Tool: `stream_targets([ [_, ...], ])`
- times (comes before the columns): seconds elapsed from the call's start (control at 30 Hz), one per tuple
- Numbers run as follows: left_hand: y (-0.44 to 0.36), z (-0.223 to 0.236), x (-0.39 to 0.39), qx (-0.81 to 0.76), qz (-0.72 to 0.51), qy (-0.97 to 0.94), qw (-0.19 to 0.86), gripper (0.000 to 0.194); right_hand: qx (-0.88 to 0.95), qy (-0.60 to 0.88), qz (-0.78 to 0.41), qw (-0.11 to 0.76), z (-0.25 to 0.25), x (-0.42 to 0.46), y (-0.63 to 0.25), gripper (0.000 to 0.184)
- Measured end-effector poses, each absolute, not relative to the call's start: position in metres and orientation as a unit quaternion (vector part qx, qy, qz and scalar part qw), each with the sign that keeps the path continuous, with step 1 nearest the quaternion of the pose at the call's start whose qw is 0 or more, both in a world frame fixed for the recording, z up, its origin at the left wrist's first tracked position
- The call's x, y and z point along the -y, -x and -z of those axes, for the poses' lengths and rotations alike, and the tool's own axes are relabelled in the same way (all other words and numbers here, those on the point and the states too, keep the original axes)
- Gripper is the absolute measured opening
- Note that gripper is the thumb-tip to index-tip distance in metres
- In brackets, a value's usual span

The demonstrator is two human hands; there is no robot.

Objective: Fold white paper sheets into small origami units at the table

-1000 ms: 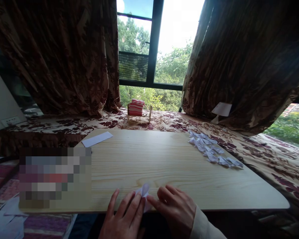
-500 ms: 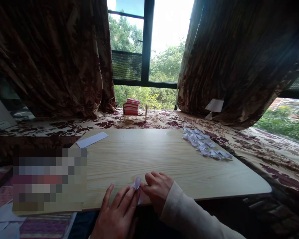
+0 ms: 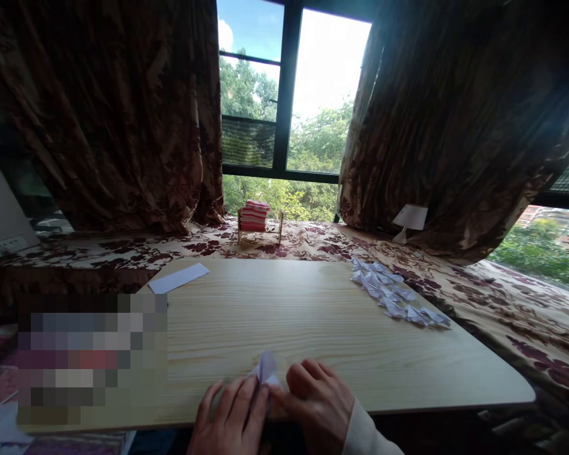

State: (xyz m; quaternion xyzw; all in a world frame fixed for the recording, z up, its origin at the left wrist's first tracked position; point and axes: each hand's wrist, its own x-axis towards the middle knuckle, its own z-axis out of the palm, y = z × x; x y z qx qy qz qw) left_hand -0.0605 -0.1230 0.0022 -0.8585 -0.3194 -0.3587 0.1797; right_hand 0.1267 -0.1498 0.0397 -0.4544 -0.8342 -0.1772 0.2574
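Note:
At the table's near edge I have a small piece of white folded paper point(image 3: 266, 370), with one pointed flap standing up. My left hand point(image 3: 232, 411) lies over its left side, the long fingers pressing it against the tabletop. From the right, my right hand point(image 3: 315, 398) meets the paper with curled fingers, its fingertips pinching at the lower edge. The lower part of the paper is hidden by my fingers. Several similar folded white paper pieces point(image 3: 389, 294) lie in overlapping rows at the table's far right.
A flat white strip of paper point(image 3: 179, 278) rests at the far left of the pale wooden table point(image 3: 265, 309). A blurred-out patch point(image 3: 90, 360) covers the left side. Behind stand a small rack with striped cloths point(image 3: 254, 216) and a white lamp point(image 3: 411, 217).
The view swung slightly and tilted up. Both my hands stay at the folded paper; my right forearm has drawn back towards me, and the flap stands a little taller.

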Motion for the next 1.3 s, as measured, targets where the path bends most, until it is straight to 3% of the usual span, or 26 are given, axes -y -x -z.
stream_targets([
  [0.13,0.086,-0.028,0.123,0.242,0.265,0.904,0.232,0.036,0.836,0.48,0.127,0.235,-0.039,0.152,-0.127,0.019],
  [0.27,0.095,-0.044,0.12,0.306,0.271,0.888,0.212,0.041,0.832,0.482,0.126,0.244,-0.039,0.152,-0.128,0.02],
  [0.53,0.072,-0.026,0.111,0.32,0.3,0.885,0.159,0.038,0.837,0.481,0.116,0.236,-0.036,0.145,-0.126,0.021],
  [0.8,0.075,-0.029,0.113,0.285,0.299,0.901,0.134,0.036,0.827,0.49,0.168,0.217,-0.04,0.139,-0.118,0.003],
  [1.3,0.067,-0.03,0.113,0.249,0.313,0.905,0.142,0.031,0.828,0.481,0.186,0.219,-0.038,0.136,-0.12,0.001],
])
